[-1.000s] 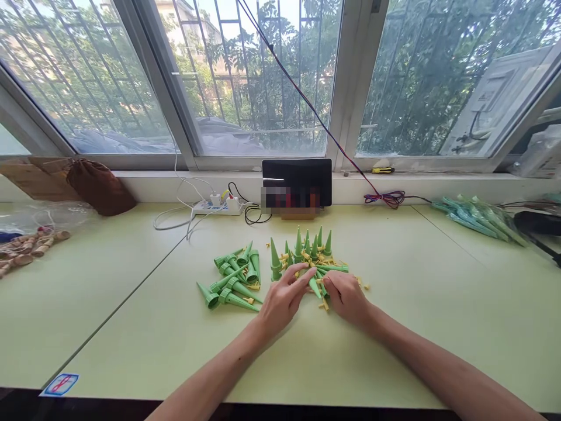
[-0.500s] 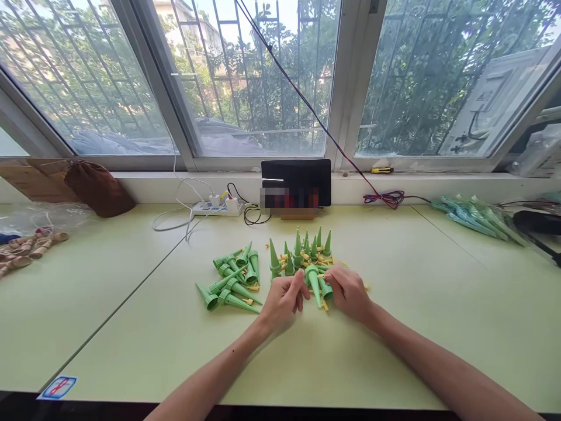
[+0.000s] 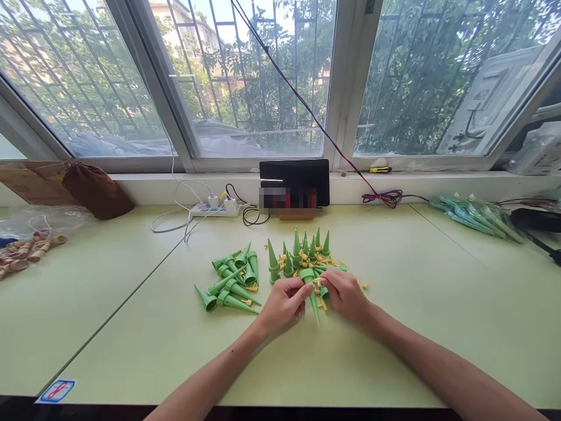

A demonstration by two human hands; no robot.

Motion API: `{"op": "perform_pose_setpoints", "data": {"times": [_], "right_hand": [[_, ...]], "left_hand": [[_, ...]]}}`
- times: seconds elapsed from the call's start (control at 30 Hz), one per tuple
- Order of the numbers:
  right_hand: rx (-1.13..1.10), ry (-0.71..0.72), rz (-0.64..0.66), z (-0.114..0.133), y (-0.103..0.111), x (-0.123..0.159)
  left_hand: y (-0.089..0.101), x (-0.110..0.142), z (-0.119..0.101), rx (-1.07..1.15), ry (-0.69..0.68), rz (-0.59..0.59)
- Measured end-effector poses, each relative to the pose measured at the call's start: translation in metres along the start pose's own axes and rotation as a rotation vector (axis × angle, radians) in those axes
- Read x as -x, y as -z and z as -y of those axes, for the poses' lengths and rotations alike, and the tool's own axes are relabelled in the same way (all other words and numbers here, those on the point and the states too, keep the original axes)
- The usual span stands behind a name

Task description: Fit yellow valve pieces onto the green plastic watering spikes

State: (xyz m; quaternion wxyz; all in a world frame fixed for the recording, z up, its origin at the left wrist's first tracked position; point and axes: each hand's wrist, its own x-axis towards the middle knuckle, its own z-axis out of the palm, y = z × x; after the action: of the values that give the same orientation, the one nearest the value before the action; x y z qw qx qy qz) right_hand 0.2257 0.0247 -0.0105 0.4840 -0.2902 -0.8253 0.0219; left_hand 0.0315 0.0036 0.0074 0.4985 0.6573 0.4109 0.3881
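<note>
My left hand (image 3: 280, 303) pinches a green plastic watering spike (image 3: 314, 307) between thumb and fingers, its cap end up and its point toward me. Beside it, my right hand (image 3: 349, 294) grips a small yellow plastic valve (image 3: 318, 282) at its fingertips, close to the spike's side. Just behind both hands, several green spikes (image 3: 296, 248) stand on their caps among loose yellow valves (image 3: 305, 262). To the left lies a heap of green spikes (image 3: 236, 286), some with a yellow piece (image 3: 248, 302) near them. My fingers partly hide the held parts.
A black tablet (image 3: 294, 184) stands on a wooden base by the window. Left of it are a power strip (image 3: 214, 207) and cables. A brown pouch (image 3: 97, 190) and wooden pieces (image 3: 26, 254) lie far left; plastic-wrapped items (image 3: 475, 216) lie far right.
The spike has come lower, and my left thumb and fingers have closed on it. My right hand has shifted slightly left with the yellow valve. The view has moved slightly.
</note>
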Motion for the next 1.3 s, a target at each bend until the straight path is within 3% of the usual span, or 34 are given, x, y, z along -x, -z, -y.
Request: {"op": "perform_pose_setpoints", "data": {"times": [0.13,0.4,0.5,0.7,0.93,1.1,1.2,1.3], "right_hand": [[-0.019,-0.011,0.013,0.000,-0.001,0.001],[-0.059,-0.022,0.042,0.003,0.000,-0.001],[-0.069,-0.027,0.054,0.004,0.000,0.000],[-0.085,-0.035,0.053,0.005,0.000,-0.002],[-0.074,-0.089,-0.008,0.004,0.001,-0.002],[-0.072,-0.127,-0.037,0.001,0.000,0.001],[-0.067,-0.131,-0.016,0.002,0.000,0.001],[-0.072,-0.107,0.013,0.005,0.001,0.000]], "left_hand": [[-0.001,0.001,0.002,-0.103,-0.110,-0.048],[0.001,0.003,0.005,-0.456,-0.507,-0.155],[0.005,0.005,0.007,-0.525,-0.551,-0.150],[0.009,0.004,0.009,-0.520,-0.483,-0.181],[0.004,-0.002,-0.003,-0.249,-0.223,-0.225],[0.007,-0.005,-0.011,0.095,-0.033,-0.217],[0.008,-0.006,-0.011,0.220,0.083,-0.156],[0.007,-0.007,-0.010,0.328,0.201,-0.014]]}}
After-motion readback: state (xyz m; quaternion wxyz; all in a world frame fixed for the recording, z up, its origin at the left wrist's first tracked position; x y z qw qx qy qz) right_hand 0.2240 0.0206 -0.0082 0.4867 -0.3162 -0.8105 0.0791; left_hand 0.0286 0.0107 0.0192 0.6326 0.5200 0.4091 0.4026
